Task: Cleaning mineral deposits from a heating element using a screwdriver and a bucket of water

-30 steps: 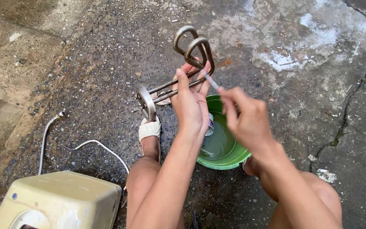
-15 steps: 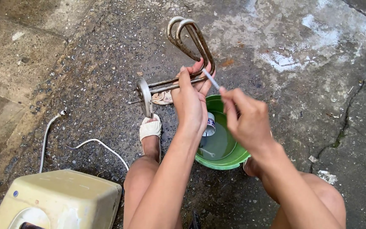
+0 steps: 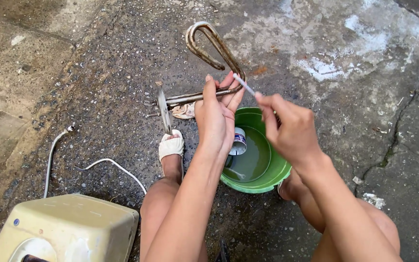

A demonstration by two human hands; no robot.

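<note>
My left hand [image 3: 215, 118] grips a rusty, scaled heating element [image 3: 204, 46] by its straight rods, with the round flange [image 3: 163, 109] at the left and the looped coil pointing away. My right hand [image 3: 287, 127] pinches a thin white brush [image 3: 244, 84] whose tip touches the element close to my left fingers. Under both hands stands a green bowl [image 3: 275, 172] of cloudy liquid with a small white container [image 3: 238, 141] in it.
A cream plastic appliance housing [image 3: 69, 228] sits at lower left with a white cable [image 3: 107, 165] and a grey hose [image 3: 52, 153] beside it. My foot in a white sandal [image 3: 170, 145] rests on wet, cracked concrete. A crumpled rag [image 3: 184, 110] lies behind the element.
The element has swung so that its coil points further away and left. My right hand stays at the same spot with the brush against the rods.
</note>
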